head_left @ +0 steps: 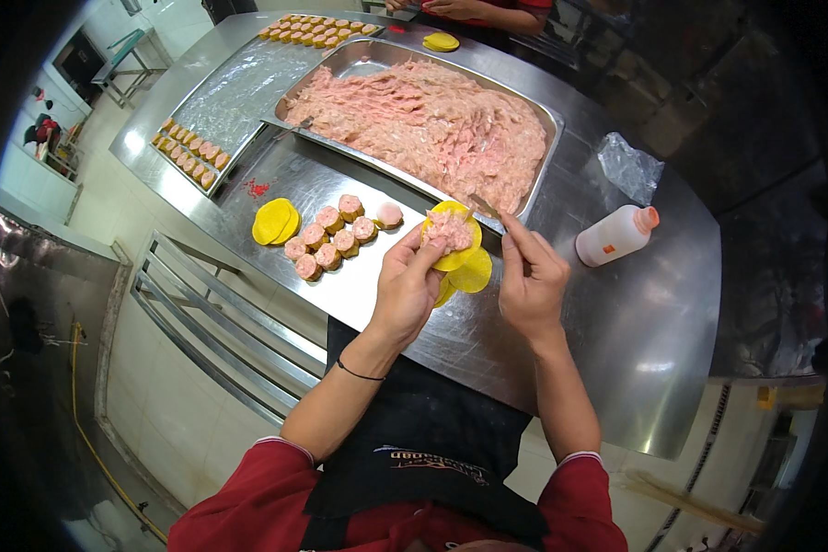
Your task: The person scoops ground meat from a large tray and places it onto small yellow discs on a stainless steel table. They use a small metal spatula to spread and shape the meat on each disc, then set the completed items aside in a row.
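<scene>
From where I stand, the steel table's (653, 313) near edge runs just before the black apron (414, 396), and both hands work over the tabletop. The meat tray (368, 63) walls them in ahead, filled pieces (328, 219) sit leftward, and a white bottle (616, 236) stands close by the right hand (534, 287); nearer the person, open steel stretches rightward. The left hand (407, 285) cups a yellow wrapper (466, 248) above others, thumb pressing its pink filling (446, 228), filled face upward. The right pinches a thin spatula (485, 206), its long axis slanting forward and left; I can't tell whether it touches the wrapper.
</scene>
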`<state>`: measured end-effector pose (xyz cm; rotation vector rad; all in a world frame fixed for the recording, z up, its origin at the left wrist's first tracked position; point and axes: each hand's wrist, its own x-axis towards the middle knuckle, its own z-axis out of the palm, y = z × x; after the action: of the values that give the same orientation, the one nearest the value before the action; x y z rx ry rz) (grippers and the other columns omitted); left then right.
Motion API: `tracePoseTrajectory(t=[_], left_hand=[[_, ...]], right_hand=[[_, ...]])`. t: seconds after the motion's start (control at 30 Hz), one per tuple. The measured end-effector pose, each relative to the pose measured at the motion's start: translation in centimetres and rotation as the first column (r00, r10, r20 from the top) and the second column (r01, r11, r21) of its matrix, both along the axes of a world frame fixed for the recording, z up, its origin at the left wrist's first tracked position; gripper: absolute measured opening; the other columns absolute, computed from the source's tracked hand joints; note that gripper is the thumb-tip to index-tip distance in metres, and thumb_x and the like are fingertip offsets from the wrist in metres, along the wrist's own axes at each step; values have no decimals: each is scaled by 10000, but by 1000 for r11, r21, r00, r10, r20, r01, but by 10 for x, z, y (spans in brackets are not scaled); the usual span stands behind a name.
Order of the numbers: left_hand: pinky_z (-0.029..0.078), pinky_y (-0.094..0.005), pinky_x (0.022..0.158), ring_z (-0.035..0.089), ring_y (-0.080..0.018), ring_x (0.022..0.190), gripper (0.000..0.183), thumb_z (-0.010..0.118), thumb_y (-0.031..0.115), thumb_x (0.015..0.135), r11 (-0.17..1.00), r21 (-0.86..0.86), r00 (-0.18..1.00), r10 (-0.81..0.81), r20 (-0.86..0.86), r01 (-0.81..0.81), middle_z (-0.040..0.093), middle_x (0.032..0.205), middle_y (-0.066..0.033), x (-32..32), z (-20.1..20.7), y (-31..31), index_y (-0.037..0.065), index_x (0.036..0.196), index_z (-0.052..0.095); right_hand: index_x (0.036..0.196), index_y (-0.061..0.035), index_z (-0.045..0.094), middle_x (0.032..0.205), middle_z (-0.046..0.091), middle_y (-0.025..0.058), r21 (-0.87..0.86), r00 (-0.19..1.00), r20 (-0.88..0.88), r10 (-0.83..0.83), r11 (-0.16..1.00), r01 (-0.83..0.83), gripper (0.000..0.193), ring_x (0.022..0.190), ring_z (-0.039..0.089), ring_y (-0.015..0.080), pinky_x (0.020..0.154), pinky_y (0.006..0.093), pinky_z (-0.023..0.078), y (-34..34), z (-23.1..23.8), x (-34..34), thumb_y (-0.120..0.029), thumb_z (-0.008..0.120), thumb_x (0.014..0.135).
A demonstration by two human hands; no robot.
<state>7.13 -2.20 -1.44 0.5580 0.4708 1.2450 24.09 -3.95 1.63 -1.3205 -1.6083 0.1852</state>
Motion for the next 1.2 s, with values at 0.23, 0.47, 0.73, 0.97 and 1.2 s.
tracePoseTrajectory(t=[0.23,0.47,0.73,0.97,1.2], left_hand=[[469,-431,1180,626,-274,1313,406,470,39,1070,999,-32,992,28,125,-24,645,1385,-197,-9,7,6,-92,1452,511],[488,-419,1173,632,-273,1314,428,515,63,1087,999,2,999,51,4,-51,626,1413,-199,-4,9,7,-86,1486,474],[503,-416,1160,648,-266,1294,419,537,72,1089,996,32,996,81,26,-81,646,1391,-189,1,6,-2,-79,1477,496],[427,-493,1223,570,-357,1395,476,460,147,1080,1000,-8,988,1,155,0,579,1468,-271,-7,8,0,-72,1502,443],[373,-493,1260,536,-363,1426,505,433,267,1128,992,-59,978,-95,188,107,546,1501,-259,-7,1,-9,-64,1509,437]], right_hand=[[1241,-24,775,809,716,145,-6,988,-117,98,995,-99,297,668,690,233,619,338,520,5,15,9,13,658,970],[1284,-134,780,778,663,101,-64,938,335,88,995,-70,413,646,674,302,608,408,536,2,11,10,-34,698,892],[1251,-110,780,842,698,163,-5,963,251,-93,995,97,350,712,702,357,646,453,548,28,-1,21,-40,676,924],[1097,-38,769,1031,749,275,-295,966,204,-160,931,217,247,925,733,466,817,543,570,89,1,48,-221,642,989],[1142,-38,765,1140,751,279,-492,826,536,-172,732,471,312,1094,722,466,968,551,567,151,6,52,-256,613,978]])
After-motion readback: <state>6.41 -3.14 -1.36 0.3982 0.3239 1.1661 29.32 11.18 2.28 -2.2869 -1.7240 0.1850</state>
